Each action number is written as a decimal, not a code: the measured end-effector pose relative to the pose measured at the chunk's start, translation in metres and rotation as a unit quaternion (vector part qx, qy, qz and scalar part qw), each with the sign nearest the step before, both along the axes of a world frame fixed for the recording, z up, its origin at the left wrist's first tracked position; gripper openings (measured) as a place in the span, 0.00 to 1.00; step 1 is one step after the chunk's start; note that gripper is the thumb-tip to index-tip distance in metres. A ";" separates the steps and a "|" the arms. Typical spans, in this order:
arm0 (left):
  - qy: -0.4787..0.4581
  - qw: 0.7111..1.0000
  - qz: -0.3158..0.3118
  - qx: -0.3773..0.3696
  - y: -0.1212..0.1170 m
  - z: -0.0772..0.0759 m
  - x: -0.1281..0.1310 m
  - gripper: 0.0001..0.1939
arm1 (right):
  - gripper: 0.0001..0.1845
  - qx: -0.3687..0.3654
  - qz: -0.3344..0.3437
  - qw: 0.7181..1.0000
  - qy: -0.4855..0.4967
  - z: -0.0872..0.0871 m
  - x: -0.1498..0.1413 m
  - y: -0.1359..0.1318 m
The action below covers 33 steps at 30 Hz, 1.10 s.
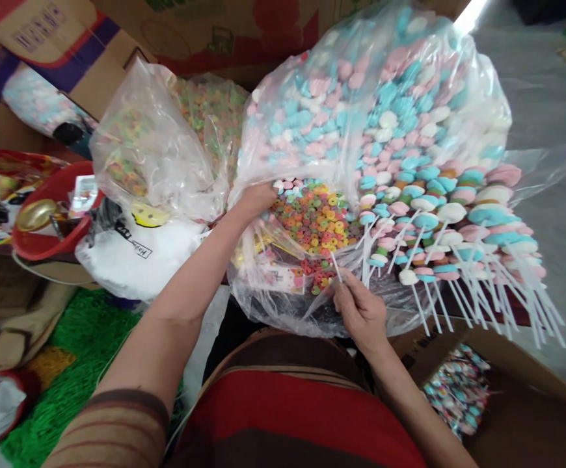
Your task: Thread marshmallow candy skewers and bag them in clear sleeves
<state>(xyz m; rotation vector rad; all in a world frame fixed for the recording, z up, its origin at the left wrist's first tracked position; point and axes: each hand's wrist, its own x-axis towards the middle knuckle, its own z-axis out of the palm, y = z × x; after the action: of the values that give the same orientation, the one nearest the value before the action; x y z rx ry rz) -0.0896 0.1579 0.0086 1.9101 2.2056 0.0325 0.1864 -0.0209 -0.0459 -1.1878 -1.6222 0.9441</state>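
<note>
Centre: clear bag (307, 320) holding ring candies (318, 220). Right hand (362, 311) pinches white stick (336, 266); left hand (261, 197) at candies, grip can't tell.

Grey floor (551, 97) seen at right, bright strip (471, 16) at top. Back lined with cartons (205, 39). Green shreds (92, 338) spread lower left.

Above the candy rings (319, 218) lies open room, but skewered sweets (458, 218) crowd the right.
</note>
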 end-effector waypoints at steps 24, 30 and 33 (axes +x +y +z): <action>-0.639 0.766 0.058 -0.026 -0.108 0.032 0.058 0.15 | 0.20 -0.184 -0.008 0.964 0.192 0.046 -0.024 0.018; -0.672 0.740 0.035 -0.018 -0.150 0.020 0.084 0.15 | 0.21 -0.220 0.000 0.942 0.253 0.043 -0.036 0.027; -0.567 0.822 -0.015 0.043 -0.158 0.021 0.086 0.17 | 0.19 -0.184 -0.033 0.958 0.217 0.038 -0.037 0.026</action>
<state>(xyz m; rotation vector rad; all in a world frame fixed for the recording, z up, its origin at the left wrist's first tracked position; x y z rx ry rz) -0.0033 0.0003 0.0295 1.3224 1.3226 0.9926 0.1495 0.0050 -0.0080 -1.1642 -1.0790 1.3958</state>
